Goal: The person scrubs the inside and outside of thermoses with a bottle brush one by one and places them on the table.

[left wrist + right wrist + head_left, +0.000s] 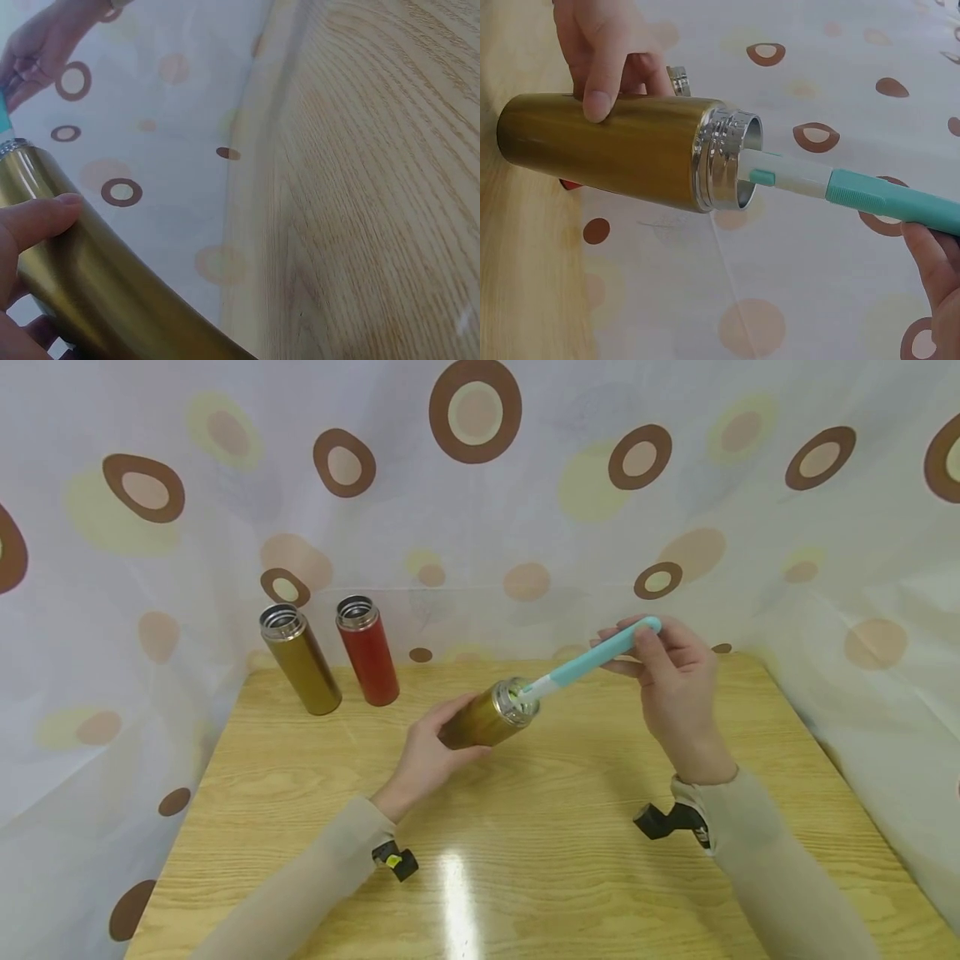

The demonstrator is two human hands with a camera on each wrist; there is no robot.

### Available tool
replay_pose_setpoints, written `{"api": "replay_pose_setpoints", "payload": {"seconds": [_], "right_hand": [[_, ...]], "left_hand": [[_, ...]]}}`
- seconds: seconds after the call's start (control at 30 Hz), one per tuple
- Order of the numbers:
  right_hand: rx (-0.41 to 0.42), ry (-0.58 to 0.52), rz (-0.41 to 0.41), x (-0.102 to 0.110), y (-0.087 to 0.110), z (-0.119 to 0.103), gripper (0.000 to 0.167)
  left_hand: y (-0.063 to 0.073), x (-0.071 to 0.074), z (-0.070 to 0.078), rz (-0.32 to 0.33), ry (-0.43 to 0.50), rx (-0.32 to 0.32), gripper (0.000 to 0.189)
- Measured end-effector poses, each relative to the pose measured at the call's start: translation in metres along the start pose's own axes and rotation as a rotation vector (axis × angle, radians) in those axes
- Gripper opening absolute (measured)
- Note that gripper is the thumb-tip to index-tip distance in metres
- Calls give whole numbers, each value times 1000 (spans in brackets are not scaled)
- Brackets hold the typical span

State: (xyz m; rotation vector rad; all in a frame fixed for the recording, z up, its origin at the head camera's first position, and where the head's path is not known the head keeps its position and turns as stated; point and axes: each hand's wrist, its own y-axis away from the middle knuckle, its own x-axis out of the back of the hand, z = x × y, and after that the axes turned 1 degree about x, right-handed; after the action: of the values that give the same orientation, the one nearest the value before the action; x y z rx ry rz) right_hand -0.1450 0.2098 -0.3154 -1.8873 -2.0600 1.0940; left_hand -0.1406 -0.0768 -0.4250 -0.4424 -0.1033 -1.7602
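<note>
Left hand (427,753): our grip wraps the gold flask (491,718), tilted above the tabletop (525,860).
Right hand (675,681): fingers pinch the teal brush (600,658), head inside the mouth.
Technique: we judge steady, straight strokes best.
Containers: spare gold flask (298,658) and red flask (367,649) stand open; contents unseen.

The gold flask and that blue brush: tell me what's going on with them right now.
A person's left hand grips a lidless gold flask, tilted on its side above the wooden table. The right hand holds a brush with a teal handle, and its white head end is pushed into the flask's open steel mouth. At the back of the table two more open flasks stand upright and untouched: another gold flask and a red flask.
</note>
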Motion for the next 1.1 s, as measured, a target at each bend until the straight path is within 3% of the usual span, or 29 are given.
{"api": "replay_pose_setpoints", "payload": {"seconds": [0.2, 0.47, 0.7, 0.93, 1.1], "right_hand": [[-64, 96, 4, -6, 10, 15, 20], [-80, 178, -92, -13, 23, 32, 22], [-85, 112, -69, -4, 17, 22, 20], [-15, 4, -2, 7, 2, 4, 22], [-34, 13, 0, 3, 4, 9, 21]], "left_hand": [[0, -1, 1, 6, 5, 7, 74], [1, -5, 2, -17, -2, 14, 74], [0, -5, 3, -30, -15, 19, 74], [0, 0, 3, -12, -1, 30, 74], [0, 0, 5, -18, -1, 23, 73]]}}
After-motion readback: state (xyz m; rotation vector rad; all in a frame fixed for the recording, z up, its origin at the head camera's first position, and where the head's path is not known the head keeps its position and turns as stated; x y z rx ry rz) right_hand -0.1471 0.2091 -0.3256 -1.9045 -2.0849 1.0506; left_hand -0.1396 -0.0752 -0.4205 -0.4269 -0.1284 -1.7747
